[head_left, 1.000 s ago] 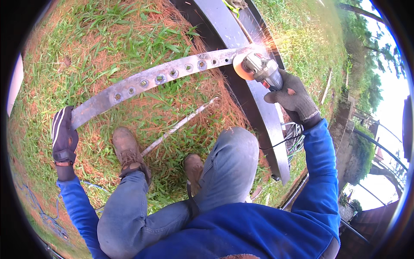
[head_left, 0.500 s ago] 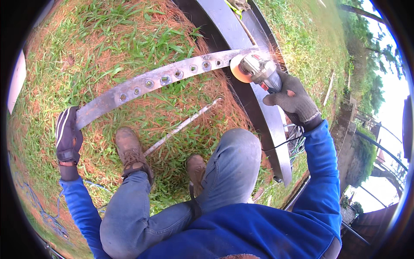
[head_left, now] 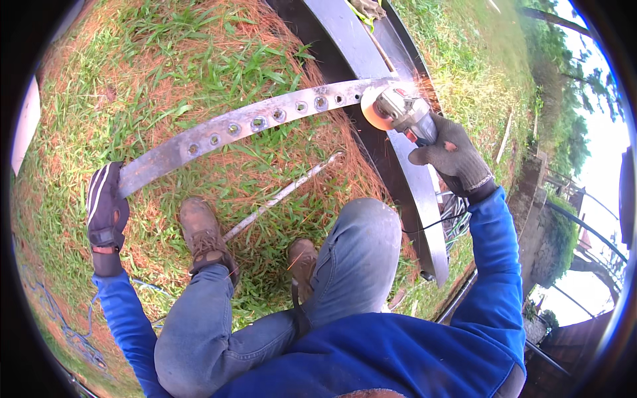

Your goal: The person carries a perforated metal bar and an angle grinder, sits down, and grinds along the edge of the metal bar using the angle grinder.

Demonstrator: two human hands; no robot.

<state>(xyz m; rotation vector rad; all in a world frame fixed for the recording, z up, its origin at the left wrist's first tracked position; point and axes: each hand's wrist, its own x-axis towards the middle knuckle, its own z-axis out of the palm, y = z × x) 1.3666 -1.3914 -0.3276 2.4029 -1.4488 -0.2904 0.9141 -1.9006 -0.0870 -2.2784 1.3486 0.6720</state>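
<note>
My gloved left hand [head_left: 107, 207] is closed around the near-left end of a long flat steel bar [head_left: 156, 161] with a row of holes. The bar's far end lies across a dark steel beam [head_left: 355, 50]. In my gloved right hand [head_left: 458, 154] is an angle grinder [head_left: 406, 113], gripped round its body. Its orange-edged disc [head_left: 376, 109] is at the bar's far end, and sparks [head_left: 428, 86] fly off to the right. The grinder covers part of the bar's end. A small hole shows in the right glove.
A pale rod [head_left: 285, 192] lies on the grass between my boots [head_left: 201, 225] and the beam. A black cord and coiled green cable [head_left: 458, 224] are beside the beam. Blue cord [head_left: 70, 328] lies at the lower left. A cloth [head_left: 367, 9] rests on the beam's far part.
The bar has slid slightly to the right, its holes shifting that way. The grinder has moved a little right and down with it. Sparks still fly.
</note>
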